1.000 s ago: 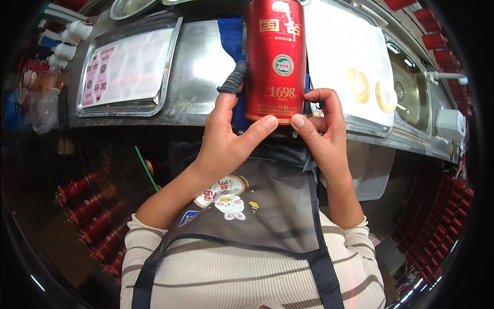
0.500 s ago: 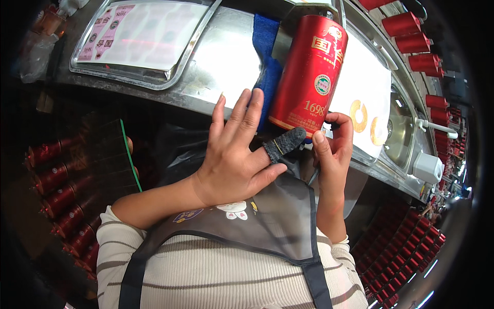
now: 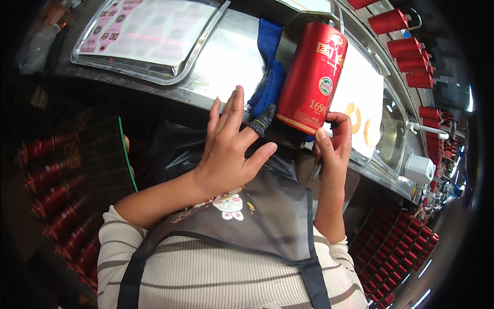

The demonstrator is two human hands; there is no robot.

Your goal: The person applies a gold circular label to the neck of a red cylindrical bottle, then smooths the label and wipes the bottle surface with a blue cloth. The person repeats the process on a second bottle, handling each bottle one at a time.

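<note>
A red bottle (image 3: 307, 85) with gold characters and a round label leans on a support lined with blue cloth (image 3: 269, 77), its base toward me. My left hand (image 3: 226, 139) is open just left of the base, fingers spread. A dark knitted finger cover (image 3: 261, 123) sits on its index finger, close to the bottle's lower edge. My right hand (image 3: 334, 147) is closed at the base's right side, thumb and index finger by the rim. A thin pointed metal tool (image 3: 316, 171) sticks out below that hand; most of it is hidden.
A metal tray (image 3: 180, 77) with printed label sheets (image 3: 149, 31) lies at the left. Right of the bottle are a white sheet with gold rings (image 3: 354, 119), a sink (image 3: 393, 141) and a white jug (image 3: 419, 169). Racked red bottles (image 3: 393, 247) stand at the lower right.
My left hand has drawn back leftward from the bottle's base, its covered index finger coming off the lower edge. My right hand stays by the base. The view has shifted slightly.
</note>
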